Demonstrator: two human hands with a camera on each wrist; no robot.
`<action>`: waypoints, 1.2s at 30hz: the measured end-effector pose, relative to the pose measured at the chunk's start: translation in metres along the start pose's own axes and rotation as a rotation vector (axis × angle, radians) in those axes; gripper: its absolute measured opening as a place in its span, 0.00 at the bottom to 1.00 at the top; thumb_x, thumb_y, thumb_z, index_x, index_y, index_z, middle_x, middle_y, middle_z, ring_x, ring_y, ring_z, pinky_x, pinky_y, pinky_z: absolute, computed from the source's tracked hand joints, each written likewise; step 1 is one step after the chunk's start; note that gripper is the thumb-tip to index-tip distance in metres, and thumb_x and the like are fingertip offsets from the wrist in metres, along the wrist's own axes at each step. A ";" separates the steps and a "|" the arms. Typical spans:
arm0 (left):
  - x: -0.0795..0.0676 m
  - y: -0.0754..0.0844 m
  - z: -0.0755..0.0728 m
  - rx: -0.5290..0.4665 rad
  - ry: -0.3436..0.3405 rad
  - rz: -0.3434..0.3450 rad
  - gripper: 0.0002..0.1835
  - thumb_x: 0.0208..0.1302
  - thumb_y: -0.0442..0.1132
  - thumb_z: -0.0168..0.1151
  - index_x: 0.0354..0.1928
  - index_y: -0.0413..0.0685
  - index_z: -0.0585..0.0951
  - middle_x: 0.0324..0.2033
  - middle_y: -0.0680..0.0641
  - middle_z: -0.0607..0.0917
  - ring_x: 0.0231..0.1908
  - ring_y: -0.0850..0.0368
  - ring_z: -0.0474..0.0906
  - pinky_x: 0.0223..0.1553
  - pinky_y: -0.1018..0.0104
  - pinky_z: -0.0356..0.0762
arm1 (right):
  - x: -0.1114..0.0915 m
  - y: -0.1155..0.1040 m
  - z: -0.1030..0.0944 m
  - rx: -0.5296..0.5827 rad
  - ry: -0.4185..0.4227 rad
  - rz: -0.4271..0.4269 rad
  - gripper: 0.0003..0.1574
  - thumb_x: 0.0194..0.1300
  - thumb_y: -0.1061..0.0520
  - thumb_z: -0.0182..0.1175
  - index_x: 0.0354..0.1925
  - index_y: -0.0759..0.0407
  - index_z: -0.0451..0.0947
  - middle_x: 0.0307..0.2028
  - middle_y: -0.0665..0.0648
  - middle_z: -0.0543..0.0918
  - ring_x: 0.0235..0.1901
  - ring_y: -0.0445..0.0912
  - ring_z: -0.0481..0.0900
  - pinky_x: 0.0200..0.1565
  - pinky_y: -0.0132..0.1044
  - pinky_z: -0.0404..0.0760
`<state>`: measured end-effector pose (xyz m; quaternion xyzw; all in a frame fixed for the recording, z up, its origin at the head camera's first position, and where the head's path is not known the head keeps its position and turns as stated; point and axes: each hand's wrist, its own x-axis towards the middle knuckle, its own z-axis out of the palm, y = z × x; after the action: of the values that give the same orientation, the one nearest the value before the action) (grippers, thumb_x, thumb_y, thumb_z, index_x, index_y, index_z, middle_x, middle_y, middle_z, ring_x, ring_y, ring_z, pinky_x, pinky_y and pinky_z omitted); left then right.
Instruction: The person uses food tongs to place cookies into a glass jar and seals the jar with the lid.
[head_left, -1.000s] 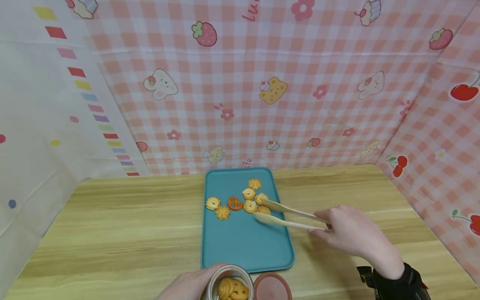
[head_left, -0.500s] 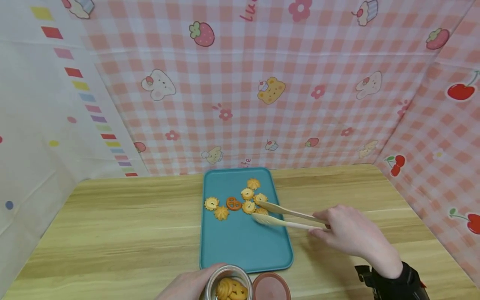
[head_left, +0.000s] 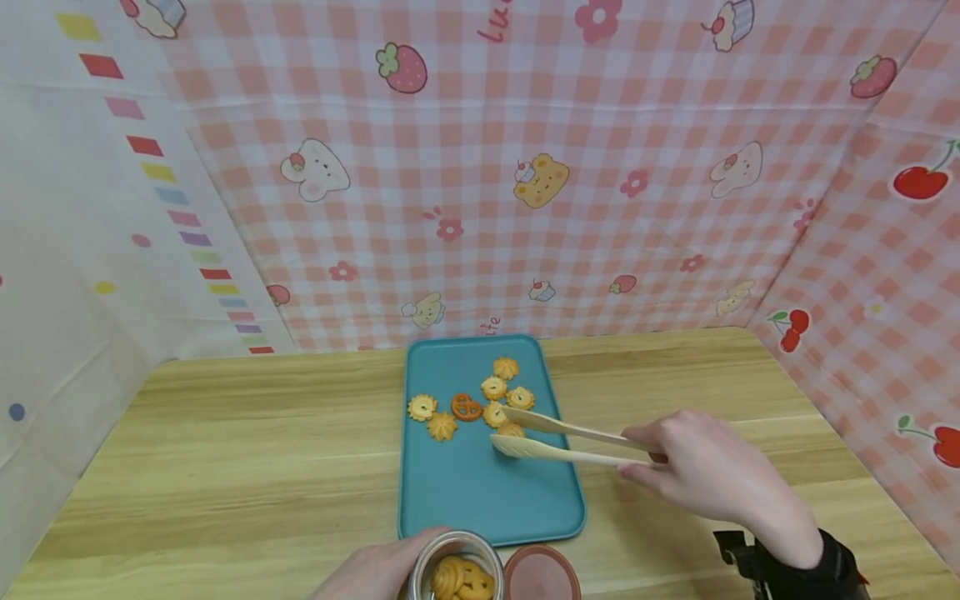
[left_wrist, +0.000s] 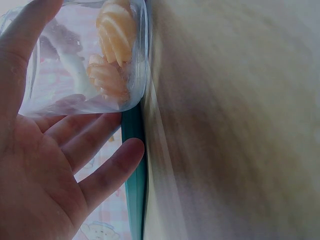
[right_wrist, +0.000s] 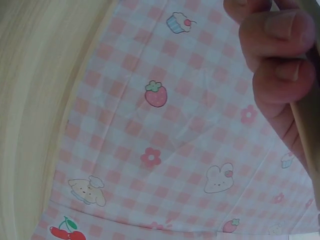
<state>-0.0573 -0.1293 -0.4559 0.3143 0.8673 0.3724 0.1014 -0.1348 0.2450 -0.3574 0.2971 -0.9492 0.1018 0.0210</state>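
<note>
My right hand [head_left: 708, 467] grips wooden tongs [head_left: 577, 432] that reach from the right over a teal tray [head_left: 487, 500]. The tong tips lie either side of a golden cookie [head_left: 512, 430], partly hidden by the upper arm of the tongs. Just above it are several flower-shaped cookies [head_left: 520, 398], and a brown pretzel [head_left: 467, 407] lies to their left. At the near edge, my left hand [head_left: 378, 571] holds a clear jar [left_wrist: 75, 107] with its thumb and fingers around the side. Inside the jar are cookies [head_left: 465, 579], seen through its wall in the left wrist view.
A round reddish-brown lid [head_left: 542, 575] lies right beside the jar, close to the tray's near edge. The wooden table [head_left: 262, 467] ends at the back against a pink checked cloth [head_left: 465, 167], with another cloth wall [head_left: 892, 317] on the right.
The tong tips have shifted left and a little nearer, and the cookie between them has slid the same way. The left hand and jar stay put.
</note>
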 end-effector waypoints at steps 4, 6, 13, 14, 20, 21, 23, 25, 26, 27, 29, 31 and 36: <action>0.000 0.000 0.000 -0.007 0.001 0.001 0.35 0.55 0.65 0.63 0.65 0.70 0.69 0.49 0.63 0.80 0.43 0.68 0.78 0.38 0.63 0.77 | -0.002 -0.004 -0.003 0.014 0.016 -0.036 0.15 0.57 0.42 0.66 0.25 0.35 0.68 0.15 0.37 0.52 0.15 0.30 0.47 0.18 0.26 0.48; 0.000 0.000 0.000 -0.004 0.003 0.004 0.35 0.55 0.65 0.63 0.65 0.70 0.69 0.49 0.63 0.80 0.43 0.67 0.78 0.38 0.63 0.77 | -0.002 -0.006 -0.005 0.027 0.019 -0.041 0.13 0.57 0.42 0.67 0.26 0.34 0.70 0.14 0.37 0.52 0.15 0.29 0.48 0.18 0.26 0.48; 0.000 0.001 0.000 -0.009 0.003 0.004 0.35 0.55 0.65 0.63 0.66 0.70 0.68 0.50 0.63 0.80 0.44 0.68 0.77 0.40 0.63 0.77 | -0.006 -0.009 -0.009 0.060 0.048 -0.105 0.09 0.57 0.41 0.67 0.36 0.34 0.78 0.16 0.34 0.54 0.16 0.28 0.50 0.18 0.24 0.51; 0.000 0.001 0.000 -0.010 0.004 0.004 0.35 0.55 0.65 0.63 0.66 0.70 0.68 0.50 0.63 0.80 0.44 0.68 0.77 0.39 0.63 0.77 | -0.007 -0.009 -0.010 0.067 0.059 -0.125 0.09 0.57 0.41 0.67 0.35 0.34 0.77 0.16 0.34 0.54 0.16 0.28 0.50 0.18 0.24 0.51; 0.000 0.001 0.000 0.018 0.018 0.013 0.35 0.56 0.66 0.62 0.66 0.69 0.68 0.50 0.63 0.80 0.44 0.68 0.78 0.40 0.63 0.77 | -0.011 -0.013 -0.016 0.100 0.121 -0.227 0.10 0.58 0.41 0.66 0.36 0.31 0.73 0.18 0.32 0.54 0.17 0.26 0.51 0.18 0.19 0.52; 0.000 0.000 0.000 0.026 0.019 0.014 0.35 0.56 0.66 0.62 0.66 0.68 0.69 0.50 0.63 0.80 0.44 0.67 0.78 0.40 0.63 0.77 | -0.012 -0.014 -0.016 0.098 0.128 -0.237 0.10 0.58 0.41 0.66 0.36 0.31 0.74 0.18 0.32 0.54 0.17 0.25 0.51 0.18 0.19 0.52; 0.000 0.000 0.000 0.026 0.014 0.011 0.35 0.56 0.66 0.62 0.66 0.68 0.69 0.50 0.63 0.80 0.44 0.67 0.78 0.40 0.63 0.78 | -0.012 -0.015 -0.016 0.087 0.133 -0.242 0.11 0.57 0.41 0.67 0.38 0.32 0.76 0.18 0.31 0.55 0.17 0.25 0.51 0.19 0.18 0.52; 0.000 0.000 0.000 0.016 0.009 0.006 0.35 0.56 0.65 0.62 0.66 0.67 0.69 0.50 0.63 0.80 0.45 0.67 0.78 0.40 0.63 0.78 | -0.012 -0.015 -0.015 0.075 0.127 -0.238 0.11 0.57 0.41 0.67 0.39 0.33 0.77 0.18 0.31 0.55 0.17 0.25 0.51 0.18 0.19 0.52; 0.000 0.000 0.000 0.011 0.007 0.004 0.35 0.56 0.65 0.62 0.65 0.67 0.69 0.50 0.63 0.80 0.44 0.67 0.78 0.40 0.63 0.78 | -0.011 -0.015 -0.014 0.069 0.121 -0.232 0.11 0.57 0.41 0.67 0.40 0.34 0.78 0.18 0.31 0.55 0.17 0.25 0.51 0.18 0.20 0.52; 0.000 0.000 0.000 0.005 0.006 0.002 0.35 0.56 0.65 0.62 0.65 0.68 0.69 0.50 0.63 0.80 0.44 0.67 0.78 0.40 0.63 0.77 | -0.011 -0.015 -0.013 0.063 0.115 -0.227 0.11 0.57 0.40 0.67 0.40 0.34 0.78 0.18 0.31 0.55 0.17 0.25 0.51 0.18 0.20 0.52; 0.000 0.001 0.000 -0.007 0.006 0.000 0.35 0.55 0.65 0.63 0.65 0.69 0.69 0.50 0.63 0.80 0.44 0.68 0.77 0.40 0.63 0.77 | -0.011 -0.015 -0.012 0.063 0.104 -0.217 0.11 0.58 0.40 0.66 0.40 0.35 0.79 0.17 0.31 0.56 0.17 0.26 0.52 0.18 0.21 0.53; 0.000 0.001 0.000 -0.015 0.005 -0.001 0.35 0.55 0.65 0.63 0.65 0.70 0.68 0.50 0.64 0.80 0.44 0.68 0.77 0.40 0.63 0.77 | -0.012 -0.015 -0.013 0.076 0.112 -0.225 0.12 0.58 0.41 0.66 0.40 0.35 0.79 0.18 0.31 0.56 0.17 0.25 0.52 0.19 0.20 0.53; 0.000 0.002 -0.001 -0.030 0.000 -0.011 0.35 0.55 0.65 0.63 0.65 0.71 0.68 0.50 0.64 0.80 0.45 0.68 0.77 0.41 0.63 0.77 | -0.016 -0.015 -0.020 0.155 0.149 -0.277 0.15 0.58 0.44 0.68 0.44 0.38 0.80 0.20 0.31 0.60 0.18 0.25 0.55 0.21 0.16 0.56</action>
<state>-0.0568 -0.1289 -0.4544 0.3077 0.8633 0.3851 0.1081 -0.1134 0.2458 -0.3363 0.4172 -0.8843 0.1927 0.0820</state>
